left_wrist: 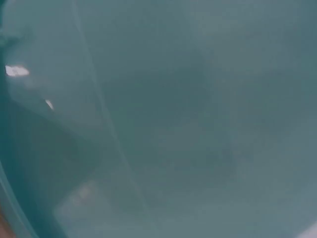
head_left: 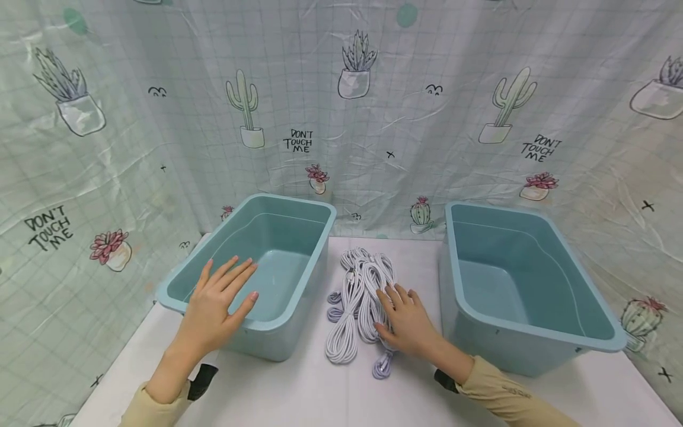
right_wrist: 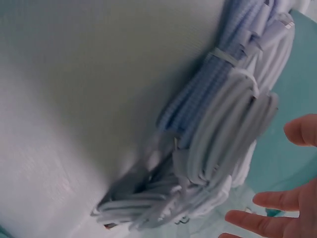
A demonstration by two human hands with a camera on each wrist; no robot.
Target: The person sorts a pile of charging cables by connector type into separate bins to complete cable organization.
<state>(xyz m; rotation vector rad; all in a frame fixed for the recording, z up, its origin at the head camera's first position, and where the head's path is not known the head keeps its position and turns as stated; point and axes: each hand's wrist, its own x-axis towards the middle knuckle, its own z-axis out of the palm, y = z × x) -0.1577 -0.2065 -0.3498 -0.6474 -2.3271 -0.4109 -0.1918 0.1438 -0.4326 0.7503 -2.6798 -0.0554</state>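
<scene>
Fingers (head_left: 241, 279) are lying straight, gripping nothing, in the head view: left hand (head_left: 213, 308) hovering above a tub (head_left: 285, 270), right hand (head_left: 408, 323) over bundled cables (head_left: 368, 296), likely light, bendy, best pinched at their ties. Beyond the fingers, the curtain (head_left: 395, 190) is reading "DON'T TOUCH ME". Left wrist: tub plastic is showing. Right wrist: cables are lying beside spread fingers.

"DON'T TOUCH ME" (head_left: 298, 141) (three times over) on the cactus-print curtain (head_left: 304, 35); small black crosses (head_left: 391, 154) too
</scene>
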